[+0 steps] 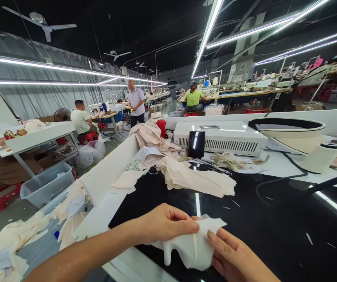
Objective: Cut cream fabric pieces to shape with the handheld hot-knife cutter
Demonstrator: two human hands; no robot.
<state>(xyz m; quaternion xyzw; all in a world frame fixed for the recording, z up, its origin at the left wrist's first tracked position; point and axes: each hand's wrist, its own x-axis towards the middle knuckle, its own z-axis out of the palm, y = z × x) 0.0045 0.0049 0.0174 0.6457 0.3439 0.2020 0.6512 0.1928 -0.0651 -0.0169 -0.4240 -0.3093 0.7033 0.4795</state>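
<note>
A piece of white cloth (196, 244) is held up in front of me over a glossy black work surface (262, 223). My left hand (171, 223) pinches its upper edge between thumb and fingers. On the cloth's right side, my right hand (230, 248) grips it between thumb and forefinger. The cloth hangs in soft folds beneath both hands. Beyond them, a layered stack of cream fabric pieces (194, 178) lies on the black surface.
Behind the stack stand a phone (196, 144), a white vented box (221, 137), a thread cone (321, 158) and a round cream band (288, 133). Fabric pieces fill a bin (43, 231) at left. Several people sit or stand farther back.
</note>
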